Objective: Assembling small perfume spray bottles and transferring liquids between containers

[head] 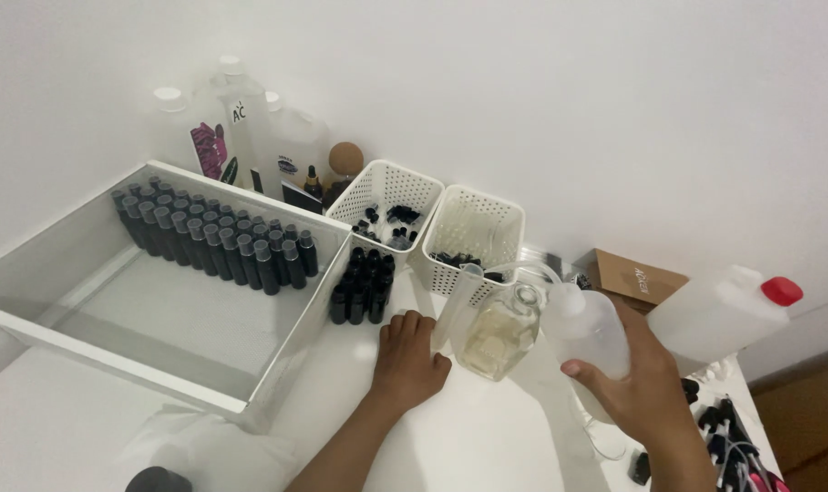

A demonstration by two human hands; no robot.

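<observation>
White tabletop (487,437) against white wall (569,109); left hand (406,357) flat, fingers curled; right hand (646,387) gripping squeeze bottle (582,328).

I see a white bench (487,437) under everything. On it, the glass bottle (498,335) holds pale yellow liquid. Just right of that bottle, my right hand (646,387) grips a translucent white squeeze bottle (585,326). Left of the glass bottle stand small black bottles (363,287); behind it, two white perforated baskets (476,223). Far right of it, a white jug (719,314) has a red cap (782,291).
</observation>
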